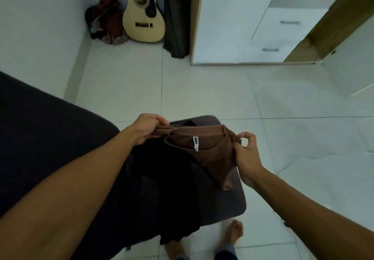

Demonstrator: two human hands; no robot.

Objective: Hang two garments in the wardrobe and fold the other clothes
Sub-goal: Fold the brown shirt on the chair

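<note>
Head view: both hands hold a brown top (204, 146) by its neckline above a dark stool (232, 203). The left hand (146, 128) grips the left edge with curled fingers; the right hand (245, 154) pinches the right edge between thumb and forefinger. The top's lower end droops to the stool's right side, near its edge. A black garment (172, 199) lies across the stool, spilling over the near edge toward bare feet (234, 232). A dark couch (40, 138) borders the left. Open tiled floor (222, 89) stretches ahead to the wardrobe (253, 27) — its door stands open at right. A guitar (143, 14) leans in the corner.
</note>
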